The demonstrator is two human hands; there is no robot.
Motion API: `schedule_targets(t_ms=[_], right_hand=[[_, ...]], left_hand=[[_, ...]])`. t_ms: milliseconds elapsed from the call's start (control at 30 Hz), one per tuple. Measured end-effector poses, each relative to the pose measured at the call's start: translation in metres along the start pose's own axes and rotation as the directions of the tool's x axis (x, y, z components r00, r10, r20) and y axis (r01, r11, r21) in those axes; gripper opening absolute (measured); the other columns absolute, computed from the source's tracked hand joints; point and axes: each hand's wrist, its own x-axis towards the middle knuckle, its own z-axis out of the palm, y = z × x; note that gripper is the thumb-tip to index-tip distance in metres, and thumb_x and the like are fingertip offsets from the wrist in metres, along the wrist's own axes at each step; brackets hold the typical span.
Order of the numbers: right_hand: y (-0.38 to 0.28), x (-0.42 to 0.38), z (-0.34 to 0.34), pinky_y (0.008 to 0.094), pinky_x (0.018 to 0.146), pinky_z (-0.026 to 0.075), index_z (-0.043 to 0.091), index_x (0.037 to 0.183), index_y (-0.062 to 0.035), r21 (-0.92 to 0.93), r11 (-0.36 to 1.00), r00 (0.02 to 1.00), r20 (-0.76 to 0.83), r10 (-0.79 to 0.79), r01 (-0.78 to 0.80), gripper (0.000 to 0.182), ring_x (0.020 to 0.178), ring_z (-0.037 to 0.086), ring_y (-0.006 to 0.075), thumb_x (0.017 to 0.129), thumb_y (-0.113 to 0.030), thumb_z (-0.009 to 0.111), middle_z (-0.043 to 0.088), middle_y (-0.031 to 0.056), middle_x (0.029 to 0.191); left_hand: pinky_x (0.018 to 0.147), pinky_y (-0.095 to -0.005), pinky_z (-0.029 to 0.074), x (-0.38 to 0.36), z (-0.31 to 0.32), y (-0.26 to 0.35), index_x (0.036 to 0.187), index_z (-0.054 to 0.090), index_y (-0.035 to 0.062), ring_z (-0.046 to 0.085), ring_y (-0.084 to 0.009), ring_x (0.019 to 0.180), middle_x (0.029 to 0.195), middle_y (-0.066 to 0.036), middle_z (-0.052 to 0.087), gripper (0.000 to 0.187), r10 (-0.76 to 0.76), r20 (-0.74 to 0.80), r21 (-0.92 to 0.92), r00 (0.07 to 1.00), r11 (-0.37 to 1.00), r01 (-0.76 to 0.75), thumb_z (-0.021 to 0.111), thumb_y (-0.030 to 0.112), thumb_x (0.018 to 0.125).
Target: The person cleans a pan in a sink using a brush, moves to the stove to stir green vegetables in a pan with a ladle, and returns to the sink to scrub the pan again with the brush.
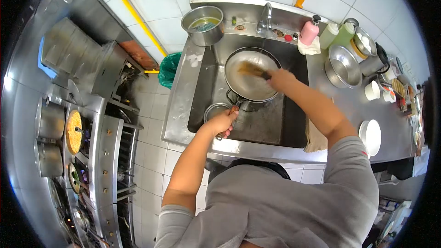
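Observation:
A round, dark-rimmed wok is tilted inside the steel sink, below the faucet. My left hand is wrapped around the wok's handle near the sink's front edge. In my right hand is a brown-bristled brush, its bristles blurred against the wok's inner surface. Cloudy water lies in the wok, and a thin stream seems to fall from the faucet at its far side. Partly hidden behind my left hand, a smaller metal pan sits in the sink.
A steel pot holding liquid stands on the sink's back left corner. Along the right counter are a pink pump bottle, a metal colander and white bowls. A stove with pans runs along the left.

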Motion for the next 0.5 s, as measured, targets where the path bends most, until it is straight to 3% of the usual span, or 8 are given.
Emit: schedule_targets(t_ms=[67,100,167,200,267,367,467,500], right_hand=[[-0.04,-0.045,-0.059,0.0459,0.078,0.058,0.063,0.132,-0.0151,0.173,0.983,0.918,0.396,-0.016,-0.057,0.044,0.091,0.073,0.0344,0.093,-0.036,0.064,0.073,0.0221,0.1],[-0.029,-0.034,-0.053,0.0459,0.078,0.058,0.063,0.132,-0.0151,0.174,0.984,0.918,0.395,-0.027,-0.046,0.044,0.091,0.073,0.0344,0.093,-0.036,0.064,0.073,0.0221,0.1],[0.008,-0.013,-0.014,0.0437,0.074,0.06,0.064,0.128,-0.0076,-0.226,0.963,0.96,0.266,-0.084,0.147,0.044,0.095,0.074,0.0274,0.091,-0.033,0.067,0.075,0.014,0.101],[0.004,-0.008,0.003,0.0437,0.074,0.06,0.064,0.128,-0.0076,-0.226,0.963,0.96,0.268,-0.08,0.144,0.044,0.095,0.074,0.0274,0.091,-0.033,0.067,0.075,0.014,0.101],[-0.015,0.01,0.027,0.0444,0.066,0.06,0.058,0.134,-0.0042,-0.295,0.951,0.994,-0.084,0.066,-0.088,0.05,0.092,0.074,0.0263,0.091,-0.03,0.067,0.075,0.0123,0.101],[-0.077,-0.029,0.016,0.0489,0.057,0.058,0.049,0.142,-0.0015,-0.291,0.935,0.978,0.033,-0.204,0.205,0.053,0.091,0.074,0.0278,0.091,-0.015,0.06,0.075,0.0127,0.1],[-0.1,-0.039,0.007,0.0504,0.053,0.057,0.047,0.144,-0.0003,-0.417,0.89,0.981,0.144,-0.132,0.181,0.056,0.087,0.074,0.0285,0.092,-0.015,0.058,0.075,0.0117,0.099],[-0.092,-0.019,0.003,0.0508,0.052,0.056,0.042,0.149,0.0007,-0.339,0.94,0.998,0.056,-0.023,0.04,0.061,0.082,0.074,0.0286,0.092,-0.017,0.059,0.075,0.0111,0.096]], left_hand=[[0.039,-0.0302,0.043,-0.007,-0.004,0.003,0.146,0.042,0.0207,0.043,-0.0107,0.044,0.064,0.001,0.045,0.044,-0.02,-0.028,0.048,0.999,0.999,0.021,0.045,0.04,0.107],[0.039,-0.0306,0.043,-0.011,-0.006,0.002,0.146,0.042,0.0206,0.043,-0.0108,0.044,0.064,0.0,0.045,0.044,-0.026,-0.029,0.062,0.999,0.998,0.028,0.044,0.04,0.107],[0.039,-0.0311,0.044,-0.011,-0.001,-0.006,0.146,0.042,0.0205,0.043,-0.011,0.044,0.065,0.0,0.045,0.044,-0.047,-0.017,0.07,0.999,0.996,0.048,0.044,0.04,0.107],[0.039,-0.0312,0.044,-0.007,0.0,-0.006,0.146,0.041,0.0208,0.043,-0.011,0.044,0.065,0.0,0.045,0.044,-0.042,-0.017,0.072,0.999,0.996,0.043,0.044,0.041,0.107],[0.039,-0.0313,0.044,-0.002,0.004,-0.003,0.146,0.041,0.0211,0.043,-0.011,0.044,0.065,0.0,0.045,0.044,-0.019,-0.025,0.066,1.0,0.998,0.021,0.045,0.041,0.107],[0.04,-0.0304,0.044,-0.001,0.009,0.0,0.145,0.042,0.0207,0.043,-0.0105,0.045,0.065,0.001,0.044,0.045,-0.014,-0.044,0.031,0.999,0.999,0.015,0.044,0.044,0.106],[0.04,-0.0301,0.044,-0.003,0.004,-0.008,0.145,0.043,0.02,0.043,-0.0103,0.045,0.065,0.001,0.044,0.046,-0.051,-0.002,-0.006,0.999,0.999,0.051,0.044,0.046,0.106],[0.04,-0.0299,0.043,-0.005,0.002,-0.01,0.142,0.045,0.0185,0.043,-0.0103,0.045,0.065,0.001,0.044,0.045,-0.03,-0.005,0.014,1.0,0.999,0.03,0.045,0.046,0.106]])
